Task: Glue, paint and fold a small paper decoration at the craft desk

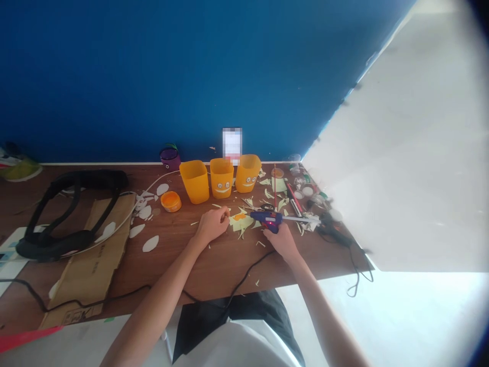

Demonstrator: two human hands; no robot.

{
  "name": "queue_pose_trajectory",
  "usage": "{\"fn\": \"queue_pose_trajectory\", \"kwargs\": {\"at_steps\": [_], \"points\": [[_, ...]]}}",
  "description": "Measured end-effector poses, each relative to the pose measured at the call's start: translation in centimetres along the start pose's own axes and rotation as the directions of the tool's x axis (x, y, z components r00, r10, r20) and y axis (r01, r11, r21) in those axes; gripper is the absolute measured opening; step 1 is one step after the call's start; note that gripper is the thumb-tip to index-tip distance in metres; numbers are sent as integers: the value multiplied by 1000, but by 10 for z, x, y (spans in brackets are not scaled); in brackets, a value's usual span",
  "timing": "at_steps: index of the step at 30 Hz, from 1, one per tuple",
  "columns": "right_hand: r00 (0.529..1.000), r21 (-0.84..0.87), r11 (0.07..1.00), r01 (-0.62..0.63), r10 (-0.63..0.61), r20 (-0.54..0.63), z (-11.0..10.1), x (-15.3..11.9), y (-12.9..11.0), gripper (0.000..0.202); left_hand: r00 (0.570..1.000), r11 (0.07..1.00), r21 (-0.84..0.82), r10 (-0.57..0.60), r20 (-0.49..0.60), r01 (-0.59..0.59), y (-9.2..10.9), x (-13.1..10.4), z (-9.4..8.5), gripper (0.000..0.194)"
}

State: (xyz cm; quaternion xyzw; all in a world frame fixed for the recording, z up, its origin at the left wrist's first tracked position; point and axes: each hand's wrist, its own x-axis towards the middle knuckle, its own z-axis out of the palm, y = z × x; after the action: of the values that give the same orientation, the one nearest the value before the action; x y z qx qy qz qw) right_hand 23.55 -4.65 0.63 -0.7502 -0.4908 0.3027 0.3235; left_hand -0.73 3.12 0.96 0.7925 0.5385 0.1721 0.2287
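My right hand (279,238) is wrapped round the handle of a blue glue gun (270,219), whose nozzle points left and whose glue stick juts out to the right. Left of the nozzle, my left hand (214,223) is closed, its fingertips pinched together; what they hold is too small to make out. Between the hands lies a pale green paper scrap (244,223) with small orange pieces on it. Behind stand three orange cups: a plain one (195,183), a middle one with eyes and a smile (221,179), and a right one with a similar face (248,174).
An orange paint jar (170,202) and white petal shapes (150,243) lie left. Scissors (265,207), paper scraps and pens are behind the glue gun. Black headgear (64,239) rests on cardboard (91,270). A black cord (244,278) crosses the table's front.
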Motion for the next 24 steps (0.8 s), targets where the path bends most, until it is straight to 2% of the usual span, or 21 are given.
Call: {"fn": "queue_pose_trajectory", "kwargs": {"at_steps": [3, 7, 13, 19, 24], "points": [[999, -72, 997, 29, -28, 24, 0, 0, -3, 25, 1000, 1000, 6, -9, 11, 8, 1, 0, -2, 11], [998, -163, 984, 65, -67, -3, 2, 1, -7, 28, 1000, 1000, 1, -7, 2, 7, 2, -1, -2, 12], [998, -209, 976, 55, -58, -9, 3, 3, -9, 42, 1000, 1000, -1, -9, 4, 9, 2, -1, -2, 13], [997, -188, 980, 71, -76, -22, 2, 5, -12, 23, 1000, 1000, -10, -12, 9, 12, 3, -2, -3, 11], [995, -208, 974, 90, -97, -23, 3, 6, -18, 23, 1000, 1000, -18, 2, 5, -2, 3, -2, -3, 11]]}}
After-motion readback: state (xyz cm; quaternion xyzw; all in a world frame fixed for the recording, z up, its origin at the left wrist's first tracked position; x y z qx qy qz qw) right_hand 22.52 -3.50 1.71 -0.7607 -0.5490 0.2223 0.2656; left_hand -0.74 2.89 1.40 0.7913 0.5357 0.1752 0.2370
